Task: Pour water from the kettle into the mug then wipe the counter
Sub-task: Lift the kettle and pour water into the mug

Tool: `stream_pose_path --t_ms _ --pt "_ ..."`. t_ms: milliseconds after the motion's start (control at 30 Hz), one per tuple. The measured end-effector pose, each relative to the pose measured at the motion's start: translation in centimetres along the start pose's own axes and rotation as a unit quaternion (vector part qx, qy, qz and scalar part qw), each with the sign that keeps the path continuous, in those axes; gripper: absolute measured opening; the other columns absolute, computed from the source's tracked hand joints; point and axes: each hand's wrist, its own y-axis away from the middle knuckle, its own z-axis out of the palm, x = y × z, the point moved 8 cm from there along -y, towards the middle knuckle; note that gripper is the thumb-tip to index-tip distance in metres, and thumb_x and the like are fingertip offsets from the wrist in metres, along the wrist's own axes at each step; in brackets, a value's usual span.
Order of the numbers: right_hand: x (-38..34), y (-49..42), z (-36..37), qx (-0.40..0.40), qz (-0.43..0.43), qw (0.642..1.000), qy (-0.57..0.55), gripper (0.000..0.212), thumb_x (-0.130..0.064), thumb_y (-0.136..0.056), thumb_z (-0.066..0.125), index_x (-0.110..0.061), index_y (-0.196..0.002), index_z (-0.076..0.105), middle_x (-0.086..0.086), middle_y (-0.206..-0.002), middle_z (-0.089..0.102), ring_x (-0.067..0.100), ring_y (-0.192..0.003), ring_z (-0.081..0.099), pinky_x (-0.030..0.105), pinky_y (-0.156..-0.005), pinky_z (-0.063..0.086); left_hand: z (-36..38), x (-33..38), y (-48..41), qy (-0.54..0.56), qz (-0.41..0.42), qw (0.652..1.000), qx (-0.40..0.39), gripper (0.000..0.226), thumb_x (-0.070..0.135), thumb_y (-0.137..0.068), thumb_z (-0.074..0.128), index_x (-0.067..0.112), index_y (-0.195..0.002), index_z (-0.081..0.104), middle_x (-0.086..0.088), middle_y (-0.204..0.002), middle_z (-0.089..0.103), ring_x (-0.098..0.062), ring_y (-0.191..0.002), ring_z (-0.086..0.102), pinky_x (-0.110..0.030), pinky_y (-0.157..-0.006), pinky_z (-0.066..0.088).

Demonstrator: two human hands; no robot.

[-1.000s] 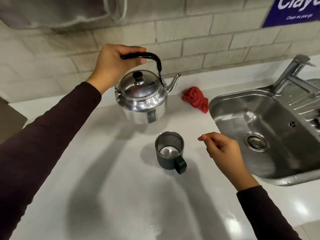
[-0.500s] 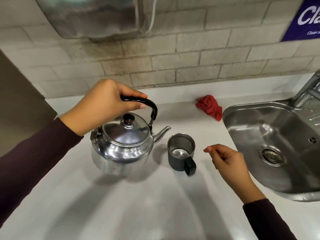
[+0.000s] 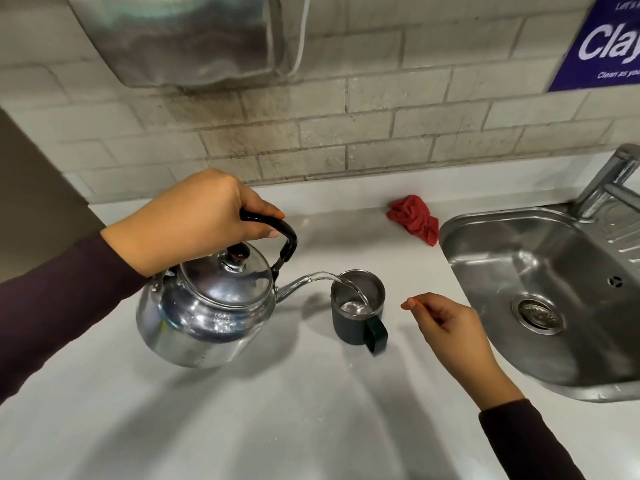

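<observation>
Pour under way, frame centre: left hand (image 3: 194, 220) grips kettle (image 3: 207, 306), streaming into mug (image 3: 356, 306); right hand (image 3: 446, 327) empty, loosely curled. Next: level kettle, fetch red cloth (image 3: 414, 218) upper right.

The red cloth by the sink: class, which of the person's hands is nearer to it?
Right. The right hand hovers just in front of the red cloth; the left hand, gripping the kettle, is farther off to its left.

Steel sink (image 3: 491, 271) with round drain (image 3: 539, 314), set at right; tap (image 3: 609, 178) behind it; grey brick wall (image 3: 381, 133); purple sign (image 3: 602, 46), top right; metal dispenser (image 3: 180, 39) mounted top left, white cord (image 3: 300, 43) hanging beside it.
</observation>
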Motion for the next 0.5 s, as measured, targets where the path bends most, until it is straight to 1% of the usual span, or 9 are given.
stream_pose_path --t_ms 67,100,200,267,333,400,467,500 --pt "0.11 0.06 -0.03 0.001 0.002 1.0 0.0 0.016 -0.03 -0.087 0.058 -0.024 -0.075 0.068 -0.008 -0.045 0.045 0.01 -0.043 0.038 0.014 -0.042 0.03 -0.22 0.06 0.07 0.004 0.003 1.0 -0.001 0.024 0.035 -0.073 0.074 0.04 -0.096 0.073 0.012 -0.071 0.076 0.013 -0.051 0.055 -0.001 -0.05 0.038" --pt "0.18 0.1 -0.02 0.001 0.004 1.0 -0.001 0.016 -0.029 -0.087 0.058 -0.025 -0.076 0.068 -0.009 -0.045 0.046 0.01 -0.043 0.038 0.014 -0.042 0.03 -0.3 0.12 0.11 0.0 0.004 1.0 -0.002 0.024 0.034 -0.073 0.074 0.04 -0.096 0.073 0.012 -0.07 0.075 0.012 -0.05 0.054 -0.001 -0.05 0.038" --pt "0.22 0.14 -0.1 0.002 0.002 1.0 0.003 0.015 -0.028 -0.087 0.058 -0.025 -0.075 0.068 -0.01 -0.045 0.047 0.009 -0.043 0.039 0.013 -0.042 0.031 -0.5 0.18 0.16 -0.014 0.005 1.0 -0.012 0.025 0.034 -0.074 0.074 0.041 -0.098 0.072 0.009 -0.076 0.077 0.009 -0.063 0.058 -0.004 -0.056 0.041" --pt "0.17 0.13 -0.2 0.007 -0.002 1.0 0.01 0.016 -0.03 -0.086 0.058 -0.025 -0.075 0.068 -0.011 -0.047 0.048 0.009 -0.044 0.041 0.014 -0.044 0.033 -0.68 0.19 0.24 -0.016 0.003 1.0 -0.014 0.025 0.034 -0.074 0.074 0.042 -0.098 0.072 0.01 -0.075 0.077 0.012 -0.062 0.057 -0.003 -0.056 0.04" --pt "0.15 0.11 -0.25 0.009 -0.006 1.0 0.018 0.016 -0.03 -0.087 0.058 -0.025 -0.075 0.067 -0.011 -0.046 0.046 0.009 -0.043 0.039 0.013 -0.044 0.032 -0.72 0.35 0.3 -0.022 0.005 1.0 -0.019 0.025 0.034 -0.074 0.074 0.041 -0.098 0.072 0.019 -0.065 0.073 0.017 -0.054 0.054 0.0 -0.052 0.038" --pt "0.19 0.08 -0.24 0.01 -0.006 1.0 0.021 0.016 -0.029 -0.087 0.058 -0.024 -0.075 0.067 -0.01 -0.044 0.044 0.008 -0.042 0.036 0.013 -0.042 0.03 -0.73 0.57 0.29 -0.034 0.009 0.999 -0.026 0.025 0.034 -0.074 0.074 0.039 -0.098 0.072 0.033 -0.045 0.06 0.02 -0.049 0.05 0.002 -0.05 0.035" --pt "0.21 0.02 -0.21 0.011 -0.006 1.0 0.023 0.016 -0.029 -0.087 0.059 -0.024 -0.074 0.067 -0.01 -0.044 0.043 0.008 -0.041 0.036 0.013 -0.041 0.03 -0.9 0.74 0.27 -0.046 0.014 0.998 -0.033 0.025 0.034 -0.074 0.073 0.04 -0.099 0.072 0.046 -0.043 0.049 0.022 -0.05 0.049 0.003 -0.052 0.035" --pt "0.19 -0.01 -0.17 0.012 -0.005 1.0 0.024 0.016 -0.029 -0.087 0.059 -0.025 -0.074 0.067 -0.01 -0.045 0.044 0.008 -0.042 0.036 0.013 -0.042 0.03 -1.0 0.83 0.27 -0.052 0.017 0.998 -0.034 0.025 0.035 -0.075 0.073 0.04 -0.099 0.072 0.048 -0.043 0.047 0.022 -0.051 0.048 0.003 -0.053 0.035"
